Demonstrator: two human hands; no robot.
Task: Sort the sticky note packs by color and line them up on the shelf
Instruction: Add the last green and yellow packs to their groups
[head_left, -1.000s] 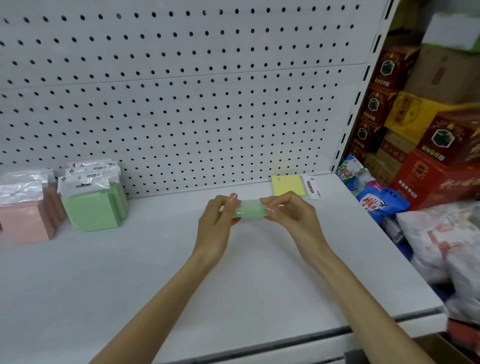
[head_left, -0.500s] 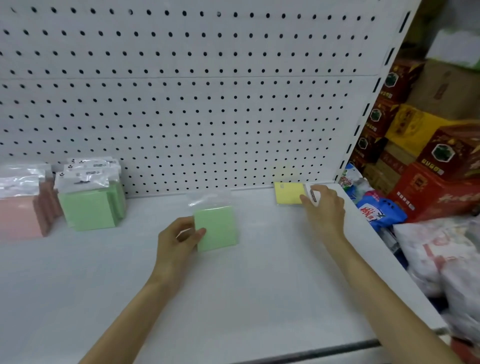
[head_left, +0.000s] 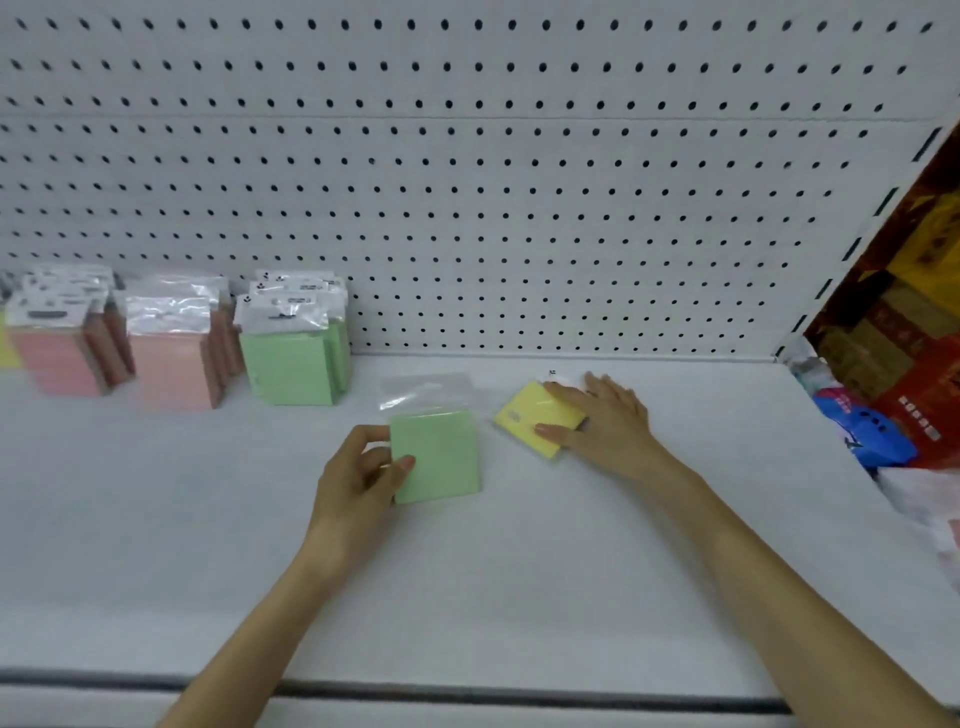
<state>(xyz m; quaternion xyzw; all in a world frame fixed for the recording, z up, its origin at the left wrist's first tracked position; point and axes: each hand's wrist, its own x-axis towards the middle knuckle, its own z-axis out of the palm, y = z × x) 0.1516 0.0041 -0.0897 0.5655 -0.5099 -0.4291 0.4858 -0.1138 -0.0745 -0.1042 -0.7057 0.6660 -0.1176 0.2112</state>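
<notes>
Head view: green pack (head_left: 441, 457) lies flat on the shelf (head_left: 519, 597), its left edge pinched in the grip of the left hand (head_left: 358, 478). The standing green row (head_left: 291, 358) is up and to the left, nearer that hand. The right hand (head_left: 608, 426) clasps the tilted yellow pack (head_left: 535, 415) just beside.

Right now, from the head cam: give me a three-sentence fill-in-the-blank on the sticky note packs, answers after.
1. The left hand grips the near pack, whose colour is ____.
2. The right hand holds the angled pack, whose colour is ____.
3. Directly beside the standing green row against the pegboard stand ____ packs.

Missing words: green; yellow; pink.
</notes>
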